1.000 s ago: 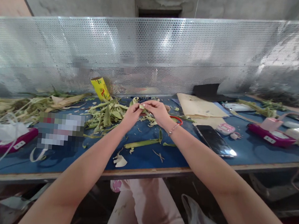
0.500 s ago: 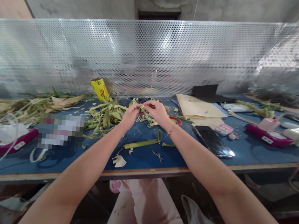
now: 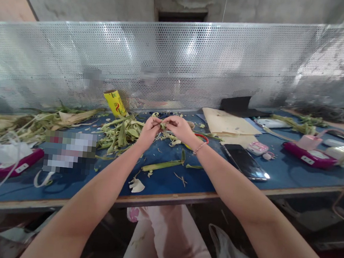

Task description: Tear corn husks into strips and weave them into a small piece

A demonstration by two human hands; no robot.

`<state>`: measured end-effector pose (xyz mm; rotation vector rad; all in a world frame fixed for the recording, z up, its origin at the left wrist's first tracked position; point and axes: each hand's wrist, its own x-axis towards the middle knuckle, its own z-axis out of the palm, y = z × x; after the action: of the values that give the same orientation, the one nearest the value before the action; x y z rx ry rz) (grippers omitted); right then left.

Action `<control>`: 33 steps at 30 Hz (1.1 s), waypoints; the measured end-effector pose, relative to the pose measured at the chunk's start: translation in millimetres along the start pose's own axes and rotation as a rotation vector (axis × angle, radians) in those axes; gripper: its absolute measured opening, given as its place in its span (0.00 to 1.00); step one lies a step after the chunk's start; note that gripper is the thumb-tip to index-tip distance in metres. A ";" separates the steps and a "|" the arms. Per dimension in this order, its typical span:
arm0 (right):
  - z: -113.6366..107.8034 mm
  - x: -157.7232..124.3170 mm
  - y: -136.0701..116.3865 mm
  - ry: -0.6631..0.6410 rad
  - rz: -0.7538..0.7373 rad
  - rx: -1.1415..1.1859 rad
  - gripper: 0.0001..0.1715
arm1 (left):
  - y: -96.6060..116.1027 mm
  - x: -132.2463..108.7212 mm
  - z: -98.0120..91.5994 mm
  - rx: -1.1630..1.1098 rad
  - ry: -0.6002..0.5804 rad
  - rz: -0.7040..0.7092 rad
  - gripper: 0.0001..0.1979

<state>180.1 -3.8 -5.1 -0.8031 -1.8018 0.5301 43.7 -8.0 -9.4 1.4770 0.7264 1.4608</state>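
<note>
My left hand (image 3: 150, 130) and my right hand (image 3: 178, 127) meet over the far middle of the blue table. Between their fingertips is a small green piece of plant (image 3: 162, 125), pinched from both sides and partly covered by the fingers. Its exact kind is too small to make out. A heap of pale green leaves and husk strips (image 3: 122, 134) lies just left of my left hand. Red scissor-like handles (image 3: 203, 139) show behind my right wrist. Nearer to me, a green stalk (image 3: 162, 166) rests flat on the table.
Dried husks (image 3: 72, 119) spread along the back left. A yellow can-like packet (image 3: 115, 103) leans near the perforated metal screen (image 3: 178, 64). On the right lie a phone (image 3: 246, 162), brown paper (image 3: 229, 122) and a purple power strip (image 3: 309, 156). Another purple strip (image 3: 18, 163) sits left.
My left hand has shifted slightly left and its fingers have moved a little on the green piece. My right hand stays almost in place. The things on the table lie as before.
</note>
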 end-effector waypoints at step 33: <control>3.9 -0.6 -7.2 0.128 0.088 0.312 0.07 | 8.4 -4.0 5.5 -0.044 0.139 0.041 0.08</control>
<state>174.5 -9.1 -1.9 -0.6853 -1.5244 0.7779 47.0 -16.1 -3.0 1.3744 0.7462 1.6129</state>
